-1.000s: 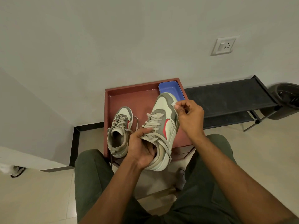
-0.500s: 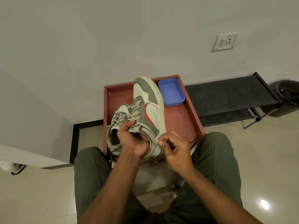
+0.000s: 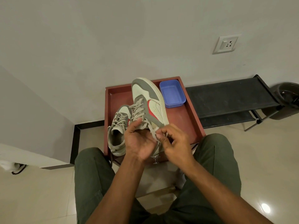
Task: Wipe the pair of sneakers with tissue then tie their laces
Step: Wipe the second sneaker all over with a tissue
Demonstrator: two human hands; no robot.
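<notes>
A long black fabric-topped metal shoe rack (image 3: 229,96) stands against the white wall, right of the square reddish-brown wooden tray table (image 3: 182,120) in front of the seated person's green-trousered knees. On the tray's far right corner sits the shallow blue rectangular plastic tub (image 3: 172,93). The grey-and-cream leather sneaker with the red side stripe (image 3: 149,101) is held above the tray, toe pointing away towards the wall and tipped slightly right, much as it stood half a second ago, whereas a second ago it lay lower and further right, its toe covering part of the tub. Its matching grey-and-cream sneaker (image 3: 117,131) rests on the tray's left side, unmoved, laces loose. The left hand (image 3: 139,141) grips the raised shoe at the collar, thumb up over the tongue. The right hand (image 3: 175,141) has risen from the heel to the ankle, fingertips pinched on what looks like a small wad of white tissue (image 3: 159,135) beside a hanging lace end, though blur makes this uncertain
</notes>
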